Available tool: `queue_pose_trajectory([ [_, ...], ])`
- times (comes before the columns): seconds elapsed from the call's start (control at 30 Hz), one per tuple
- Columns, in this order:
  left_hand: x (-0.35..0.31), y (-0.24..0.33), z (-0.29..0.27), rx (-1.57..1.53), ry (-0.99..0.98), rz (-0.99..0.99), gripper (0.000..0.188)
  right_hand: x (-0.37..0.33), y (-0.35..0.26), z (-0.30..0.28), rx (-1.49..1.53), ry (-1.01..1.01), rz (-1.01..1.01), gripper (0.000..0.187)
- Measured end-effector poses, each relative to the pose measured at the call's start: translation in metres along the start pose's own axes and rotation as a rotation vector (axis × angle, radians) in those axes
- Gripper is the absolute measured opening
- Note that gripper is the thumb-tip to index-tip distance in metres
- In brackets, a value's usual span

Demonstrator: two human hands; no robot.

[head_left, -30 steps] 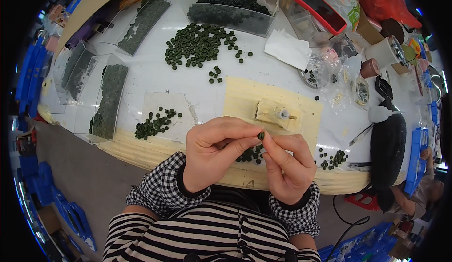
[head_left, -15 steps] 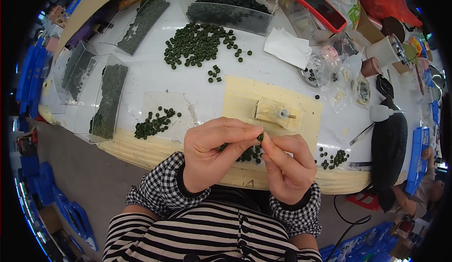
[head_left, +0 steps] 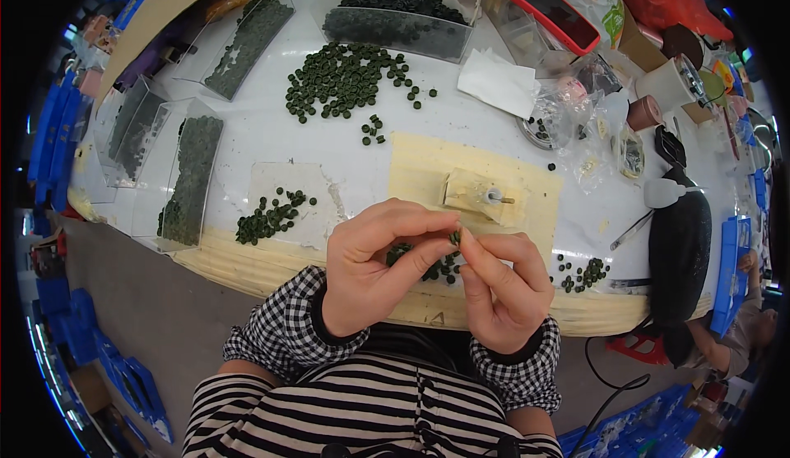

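Between the fingertips of both hands is a small dark green round piece (head_left: pixel 455 237), like a grooved bead or little wheel. My left hand (head_left: pixel 374 265) pinches it with thumb and forefinger, and my right hand (head_left: pixel 506 289) grips it from the other side. Under the hands lies a pile of similar green pieces (head_left: pixel 440 270), partly covered by my fingers. Just beyond them, a block wrapped in yellowish tape (head_left: pixel 469 195) with a short metal pin sits on a yellow sheet (head_left: pixel 415 162).
More green pieces lie in a large heap (head_left: pixel 333 79), a left pile (head_left: pixel 271 215) and a right pile (head_left: pixel 584 275). Clear bins (head_left: pixel 399 34) of them stand behind and left. A white tissue (head_left: pixel 498 83), a red-cased phone (head_left: pixel 539 5), tweezers (head_left: pixel 632 232) and a black cushion-like object (head_left: pixel 681 252) are rightward.
Both hands stay pinched together at nearly the same spot. The green piece has turned slightly between the fingertips, and my left fingers sit a little higher.
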State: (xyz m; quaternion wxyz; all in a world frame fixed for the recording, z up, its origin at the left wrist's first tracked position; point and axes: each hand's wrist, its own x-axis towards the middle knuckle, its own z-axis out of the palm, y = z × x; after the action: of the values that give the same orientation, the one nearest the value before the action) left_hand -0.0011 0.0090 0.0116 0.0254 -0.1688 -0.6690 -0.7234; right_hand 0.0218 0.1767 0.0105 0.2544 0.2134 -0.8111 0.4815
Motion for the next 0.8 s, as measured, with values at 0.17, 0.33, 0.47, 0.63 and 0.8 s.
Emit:
queue_pose_trajectory([
  [0.17, -0.0009, -0.0025, 0.0004, 0.087, 0.018, 0.109, 0.024, 0.0, 0.0, 0.0013, -0.011, 0.012, -0.004, 0.039],
  [0.33, -0.0012, -0.0023, 0.0004, 0.127, 0.024, 0.134, 0.022, 0.0002, 0.0008, 0.0016, -0.024, 0.02, -0.013, 0.039],
  [0.47, -0.0011, -0.0029, 0.0003, 0.168, 0.025, 0.174, 0.022, -0.0004, 0.0014, 0.0015, -0.02, 0.018, -0.011, 0.039],
  [0.63, -0.0015, -0.0043, -0.0007, 0.203, 0.018, 0.199, 0.022, 0.0001, 0.0007, 0.0017, -0.026, 0.017, -0.01, 0.039],
  [0.8, -0.0011, -0.0049, -0.0005, 0.195, 0.016, 0.221, 0.022, -0.0002, 0.0006, 0.0018, -0.023, 0.021, -0.009, 0.038],
])
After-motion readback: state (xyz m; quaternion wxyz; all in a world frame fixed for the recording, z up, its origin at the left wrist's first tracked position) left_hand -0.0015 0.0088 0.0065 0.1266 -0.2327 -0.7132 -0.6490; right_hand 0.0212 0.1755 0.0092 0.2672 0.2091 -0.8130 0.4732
